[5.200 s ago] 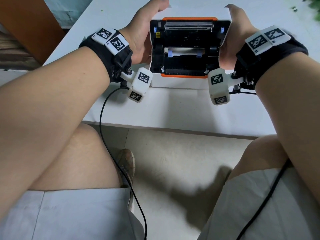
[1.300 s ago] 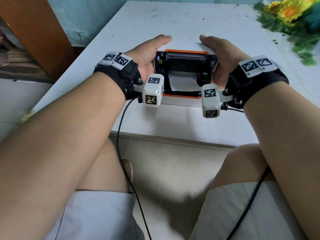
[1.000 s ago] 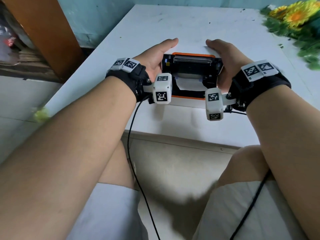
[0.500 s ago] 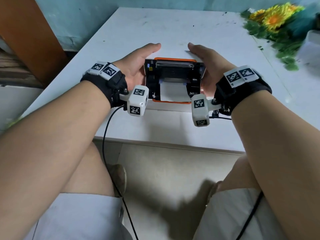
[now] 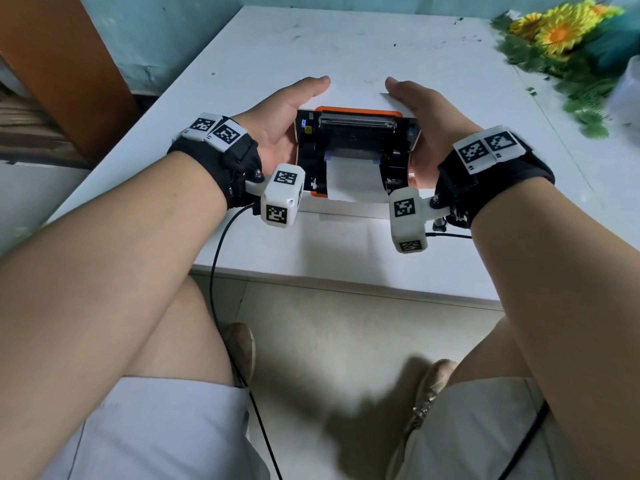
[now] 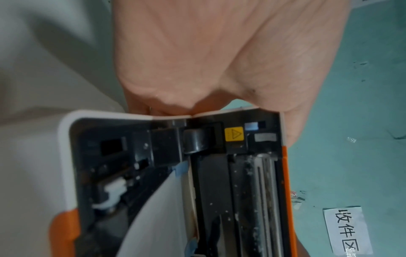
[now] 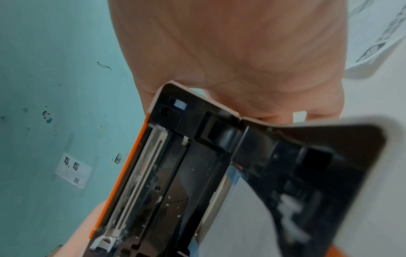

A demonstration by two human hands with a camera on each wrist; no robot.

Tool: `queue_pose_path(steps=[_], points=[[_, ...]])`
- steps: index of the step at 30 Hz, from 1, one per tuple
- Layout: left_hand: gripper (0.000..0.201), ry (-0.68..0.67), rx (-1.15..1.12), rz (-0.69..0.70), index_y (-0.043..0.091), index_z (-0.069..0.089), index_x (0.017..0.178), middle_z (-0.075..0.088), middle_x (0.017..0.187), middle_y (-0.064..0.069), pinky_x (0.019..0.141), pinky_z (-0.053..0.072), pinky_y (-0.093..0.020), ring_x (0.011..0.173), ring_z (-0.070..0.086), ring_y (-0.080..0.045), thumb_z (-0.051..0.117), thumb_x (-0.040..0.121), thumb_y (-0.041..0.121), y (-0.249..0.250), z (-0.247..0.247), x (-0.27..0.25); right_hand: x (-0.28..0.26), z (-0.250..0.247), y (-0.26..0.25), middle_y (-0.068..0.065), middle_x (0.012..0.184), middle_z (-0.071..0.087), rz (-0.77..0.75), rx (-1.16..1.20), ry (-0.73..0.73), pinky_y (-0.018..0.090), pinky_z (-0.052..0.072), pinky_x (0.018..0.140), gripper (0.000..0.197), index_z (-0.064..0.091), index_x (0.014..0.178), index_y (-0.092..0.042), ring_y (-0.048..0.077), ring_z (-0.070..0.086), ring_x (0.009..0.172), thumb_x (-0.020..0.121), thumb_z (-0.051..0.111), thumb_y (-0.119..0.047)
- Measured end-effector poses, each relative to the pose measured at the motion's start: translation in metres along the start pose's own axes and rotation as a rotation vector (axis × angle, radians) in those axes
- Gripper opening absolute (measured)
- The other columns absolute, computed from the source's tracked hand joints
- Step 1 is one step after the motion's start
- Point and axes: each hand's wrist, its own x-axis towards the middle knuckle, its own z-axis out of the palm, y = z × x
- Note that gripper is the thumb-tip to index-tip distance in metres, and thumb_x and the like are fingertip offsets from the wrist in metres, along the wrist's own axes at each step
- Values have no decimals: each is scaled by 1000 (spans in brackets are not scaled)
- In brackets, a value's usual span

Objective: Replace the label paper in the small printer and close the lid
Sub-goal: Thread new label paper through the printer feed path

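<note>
Two-handed clasp on the lid [image 5: 356, 114]: finds the left hand [image 5: 277, 123] at the printer's left side and the right hand [image 5: 433, 126] at its right, well apart, thumbs laid along the lid's back. Cannot see the other fingers, hidden behind the printer [image 5: 346, 207].

Notes a change against the earliest picture: label paper [image 5: 353, 180] then showed only as a strip deep inside the printer. Now runs forward across the bay and hangs over the printer's front edge. Judges the paper loaded, with only closing left. Finds the lid open, tilted back from the printer.

From the head view alone: places the printer near the front edge of the table [image 5: 346, 46], with flowers [image 5: 554, 32] far to the printer's right. From the left wrist alone: picks out a yellow warning sticker [image 6: 234, 133] inside the lid and a printed slip [image 6: 342, 227] on the table behind the printer. From the right wrist alone: shows a small coded sheet [image 7: 73, 169], also behind the printer.
</note>
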Motion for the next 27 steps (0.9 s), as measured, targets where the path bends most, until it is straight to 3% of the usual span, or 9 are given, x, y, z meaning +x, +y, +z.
queue_pose_path(steps=[2, 5, 7, 9, 15, 19, 22, 25, 27], points=[[70, 8, -7, 12, 20, 58, 151, 77, 100, -10, 71, 64, -41, 75, 77, -30, 67, 93, 59, -1, 0, 1, 0, 1, 1, 17, 138, 71, -10, 18, -14, 69, 52, 105, 46, 72, 124, -16, 44, 74, 119, 92, 73, -50], [71, 0, -11, 11, 18, 60, 148, 76, 106, -12, 75, 63, -42, 79, 76, -31, 68, 91, 60, -2, 0, 2, 0, 2, 1, 17, 141, 69, 2, 41, -16, 73, 49, 106, 53, 71, 126, -14, 44, 74, 119, 88, 75, -50], [67, 1, -20, 18, 16, 63, 144, 75, 101, -11, 70, 63, -38, 73, 75, -30, 67, 92, 59, -2, 1, 3, -2, 2, -1, 17, 138, 71, 17, 4, -24, 74, 45, 110, 52, 72, 120, -18, 44, 75, 117, 83, 77, -55], [61, 2, -36, 32, 18, 65, 137, 72, 103, -11, 72, 62, -37, 73, 73, -30, 67, 92, 59, -3, 1, 5, -2, 0, -1, 14, 129, 78, 51, -29, -20, 74, 43, 112, 61, 72, 124, -18, 43, 77, 113, 79, 78, -59], [49, 10, -28, 35, 18, 72, 116, 76, 102, -10, 78, 62, -40, 83, 74, -32, 68, 91, 60, -5, 0, 9, -4, 1, 0, 13, 129, 78, 22, 13, -11, 66, 54, 105, 54, 73, 130, -16, 39, 78, 113, 91, 73, -52], [52, 1, -34, 35, 20, 68, 127, 76, 97, -11, 70, 62, -38, 74, 76, -31, 66, 92, 59, -5, -1, 9, -8, 1, -2, 13, 129, 78, 43, 21, -54, 65, 53, 106, 56, 71, 136, -17, 39, 78, 113, 93, 72, -52], [52, 19, -21, 37, 17, 69, 120, 77, 96, -10, 71, 62, -37, 76, 75, -32, 67, 91, 60, -6, -2, 10, -8, -1, -2, 13, 131, 77, 49, 39, -72, 64, 53, 107, 56, 69, 138, -16, 39, 77, 116, 94, 72, -52], [69, 19, -42, 50, 12, 68, 137, 76, 114, -16, 86, 62, -43, 96, 76, -37, 72, 87, 59, -8, -2, 12, -8, 1, -2, 13, 131, 77, 43, 37, -52, 62, 55, 105, 48, 75, 126, -15, 38, 77, 116, 94, 73, -51], [71, 33, -49, 79, 14, 63, 145, 75, 111, -13, 81, 61, -41, 91, 74, -34, 71, 89, 57, -8, -1, 12, -10, 3, -2, 12, 134, 74, 39, 31, -50, 60, 57, 102, 35, 75, 112, -19, 37, 77, 116, 96, 70, -50]])
